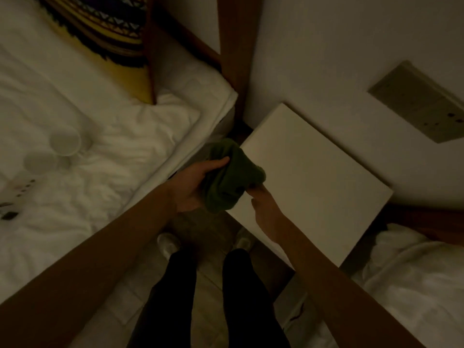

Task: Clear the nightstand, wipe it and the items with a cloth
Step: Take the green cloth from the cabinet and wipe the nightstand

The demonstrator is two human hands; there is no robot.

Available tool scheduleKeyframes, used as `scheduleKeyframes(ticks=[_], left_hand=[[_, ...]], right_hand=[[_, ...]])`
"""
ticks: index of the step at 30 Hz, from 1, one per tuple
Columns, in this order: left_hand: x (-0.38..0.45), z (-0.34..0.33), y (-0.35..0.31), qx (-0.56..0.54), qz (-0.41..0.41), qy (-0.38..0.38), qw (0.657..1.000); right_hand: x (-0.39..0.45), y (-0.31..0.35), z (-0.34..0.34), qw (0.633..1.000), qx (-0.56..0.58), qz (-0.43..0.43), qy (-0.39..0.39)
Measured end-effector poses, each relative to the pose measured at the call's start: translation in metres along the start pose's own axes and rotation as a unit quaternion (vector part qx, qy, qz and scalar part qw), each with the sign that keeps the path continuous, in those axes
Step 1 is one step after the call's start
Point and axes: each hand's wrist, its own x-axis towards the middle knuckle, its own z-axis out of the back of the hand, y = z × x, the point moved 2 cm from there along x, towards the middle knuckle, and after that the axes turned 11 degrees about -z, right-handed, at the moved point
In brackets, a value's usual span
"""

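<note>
Head view, cloth: the dark green cloth (232, 175) is bunched between both hands, held over the near-left corner of the nightstand (316, 177), partly above the gap beside the bed (100, 136).

Head view, left hand: the left hand (193, 183) cradles the bundle from the bed side, palm turned toward it, thumb laid along its upper edge; the fingers are underneath, mostly hidden, so I judge they curl round it.

Head view, right hand: the right hand (263, 207) pinches the cloth's lower right end; the fingertips vanish into the fabric, so how tightly I cannot tell.

Head view, nightstand top: white, nothing standing on the part that shows; its long axis runs from the near-left corner away toward the far right, along the wall.

Head view, cleared items: two pale cups (54, 149) lie on the bed with small dark bits near the left edge, too dim to name.

Key relation: the bare top lies to the right of and beyond the cloth, on the right hand's side; that hand is already over the top's near edge, the left is off it.

Likely step: my guess is the cloth is being folded for wiping, and a stroke would run from this corner along the long axis.

Risk: a loose bundle may smear, not wipe.
</note>
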Motion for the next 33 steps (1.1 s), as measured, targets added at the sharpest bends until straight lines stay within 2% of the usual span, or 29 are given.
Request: scheduleKeyframes(ticks=[2, 5, 9, 12, 15, 18, 19, 22, 25, 27, 29, 31, 33], left_hand=[[-0.01, 0.002, -0.005, -0.034, -0.01, -0.002, 0.999], [-0.025, 0.015, -0.011, -0.07, -0.022, -0.006, 0.997], [-0.045, 0.047, -0.019, -0.054, -0.053, -0.05, 0.996], [-0.059, 0.077, -0.027, -0.032, -0.079, -0.083, 0.993], [-0.082, 0.113, -0.038, 0.066, -0.086, -0.132, 0.985], [-0.101, 0.147, -0.049, 0.277, -0.118, -0.199, 0.933], [-0.107, 0.158, -0.052, 0.301, -0.132, -0.219, 0.919], [-0.12, 0.179, -0.054, 0.23, -0.16, -0.263, 0.923], [-0.13, 0.191, -0.055, 0.186, -0.185, -0.298, 0.918], [-0.135, 0.197, -0.054, 0.227, -0.189, -0.278, 0.914], [-0.14, 0.197, -0.054, 0.342, -0.201, -0.214, 0.893], [-0.14, 0.194, -0.051, 0.469, -0.211, -0.145, 0.845], [-0.137, 0.191, -0.046, 0.571, -0.211, -0.119, 0.784]], right_hand=[[0.002, 0.002, -0.012, 0.998, 0.054, -0.04, 0.003], [0.002, -0.001, -0.037, 0.99, 0.103, -0.08, 0.056], [0.003, -0.007, -0.048, 0.991, 0.081, -0.058, 0.094], [0.006, -0.008, -0.045, 0.994, 0.075, -0.053, 0.064], [0.007, -0.002, -0.05, 0.998, 0.039, -0.05, 0.009], [0.009, 0.011, -0.06, 1.0, 0.001, -0.012, -0.009], [0.009, 0.017, -0.065, 1.0, -0.017, 0.005, -0.017], [0.008, 0.03, -0.074, 0.995, -0.059, 0.049, -0.056], [0.005, 0.042, -0.08, 0.987, -0.126, 0.083, -0.052], [0.004, 0.048, -0.085, 0.969, -0.21, 0.129, -0.036], [0.002, 0.051, -0.089, 0.955, -0.257, 0.147, -0.028], [0.0, 0.053, -0.091, 0.933, -0.321, 0.16, -0.033], [-0.001, 0.056, -0.092, 0.892, -0.413, 0.178, -0.049]])
